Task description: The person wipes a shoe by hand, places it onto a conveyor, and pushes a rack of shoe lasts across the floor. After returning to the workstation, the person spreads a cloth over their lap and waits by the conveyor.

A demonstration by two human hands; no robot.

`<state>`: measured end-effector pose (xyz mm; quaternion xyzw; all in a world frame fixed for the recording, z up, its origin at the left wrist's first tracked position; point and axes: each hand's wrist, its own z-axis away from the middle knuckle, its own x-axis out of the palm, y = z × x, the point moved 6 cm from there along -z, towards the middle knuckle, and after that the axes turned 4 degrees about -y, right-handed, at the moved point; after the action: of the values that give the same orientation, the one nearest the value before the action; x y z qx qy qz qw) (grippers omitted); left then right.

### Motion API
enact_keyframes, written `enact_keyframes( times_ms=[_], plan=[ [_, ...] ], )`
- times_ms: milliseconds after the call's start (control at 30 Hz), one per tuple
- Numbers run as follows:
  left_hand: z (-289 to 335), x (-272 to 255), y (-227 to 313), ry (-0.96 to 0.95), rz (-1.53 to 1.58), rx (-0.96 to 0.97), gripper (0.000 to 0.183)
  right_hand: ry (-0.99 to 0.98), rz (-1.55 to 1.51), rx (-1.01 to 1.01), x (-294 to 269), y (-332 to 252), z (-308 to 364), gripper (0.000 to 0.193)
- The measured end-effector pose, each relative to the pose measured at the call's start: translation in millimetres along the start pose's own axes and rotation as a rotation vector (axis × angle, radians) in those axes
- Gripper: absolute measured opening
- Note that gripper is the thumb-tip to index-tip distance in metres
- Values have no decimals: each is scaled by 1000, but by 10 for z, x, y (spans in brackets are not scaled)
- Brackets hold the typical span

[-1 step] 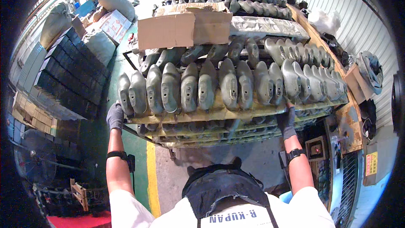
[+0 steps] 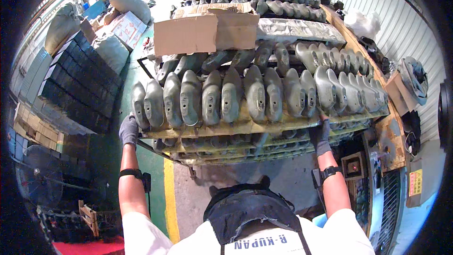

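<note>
A wheeled rack (image 2: 226, 130) with several yellowish shelves stands in front of me. Its top shelf carries a row of dark grey-green shoe lasts (image 2: 190, 98), set upright side by side with small holes facing me. At the rack's left front corner, my left hand (image 2: 128, 130), in a grey glove, is closed round the frame. My right hand (image 2: 321, 136), gloved too, grips the front edge of the top shelf, right of the middle. Its fingers are partly hidden by the shelf. More shoe lasts show on the lower shelves.
A cardboard sheet (image 2: 185, 34) stands behind the front row, with further racks of lasts beyond. Stacked dark boxes (image 2: 80, 80) and sacks (image 2: 130, 1) line the left. A wooden board (image 2: 392, 144) and a metal cabinet (image 2: 427, 172) are on the right. A yellow floor line (image 2: 170, 198) runs below.
</note>
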<state>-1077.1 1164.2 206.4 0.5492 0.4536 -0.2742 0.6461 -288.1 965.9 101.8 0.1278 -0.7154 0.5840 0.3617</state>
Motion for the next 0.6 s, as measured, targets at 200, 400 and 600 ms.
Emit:
enact_keyframes(
  times_ms=[200,400,600],
  plan=[
    [-33,13,-38,20,9,14,60,-23,-76,46,133,-14,72,55],
    [-106,67,-107,-9,-37,-21,62,26,-78,61,-37,57,-18,54],
    [-111,71,-111,4,7,18,61,-42,-139,70,96,34,17,51]
  ],
)
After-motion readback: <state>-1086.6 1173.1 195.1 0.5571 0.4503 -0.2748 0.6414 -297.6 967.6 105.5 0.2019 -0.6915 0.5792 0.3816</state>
